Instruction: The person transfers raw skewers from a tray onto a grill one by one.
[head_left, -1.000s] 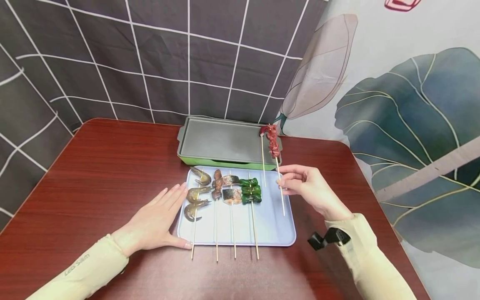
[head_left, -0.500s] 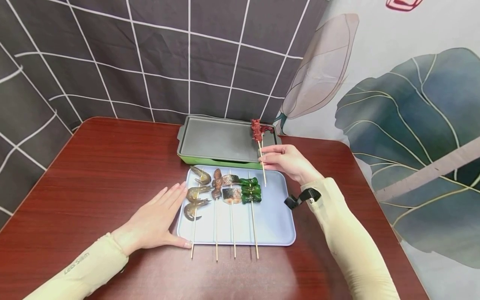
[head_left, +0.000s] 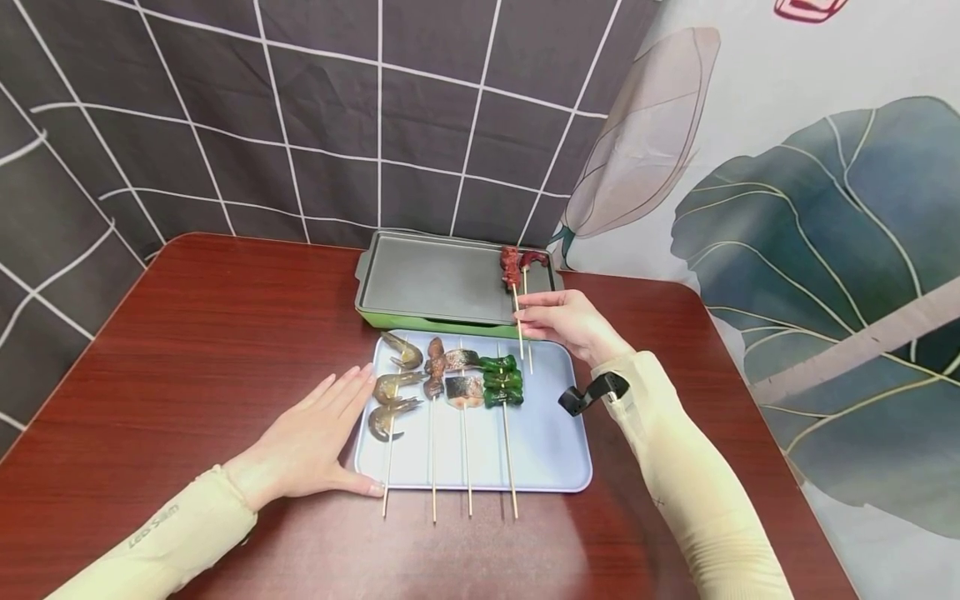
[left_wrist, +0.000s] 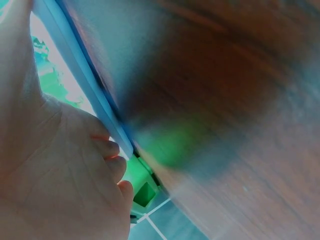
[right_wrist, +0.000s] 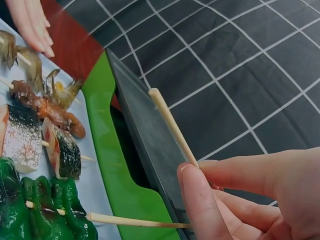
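Observation:
My right hand [head_left: 570, 321] pinches the bare stick of a red meat skewer [head_left: 510, 265] between thumb and index finger. The meat end lies over the right part of a grey griddle [head_left: 435, 275] with a green base; I cannot tell if it touches. Beside it on the griddle is another skewer with a dark red piece [head_left: 534, 258]. My left hand [head_left: 307, 446], fingers straight, rests against the left edge of the pale blue tray [head_left: 551, 442]. On that tray lie a shrimp skewer [head_left: 385, 422], a brown meat skewer [head_left: 434, 371], a fish skewer [head_left: 465, 388] and a green pepper skewer [head_left: 502, 383].
The tray stands right in front of the griddle on a reddish-brown wooden table [head_left: 202, 350]. Several stick ends stick out over the tray's front edge. Behind the griddle hangs a dark grid-patterned cloth [head_left: 330, 108]; a leaf-printed wall covering [head_left: 825, 208] is at the right.
My right hand has carried the red meat skewer left and forward from above the tray's right side, then lowered it slightly at the griddle. The left hand has stayed in place.

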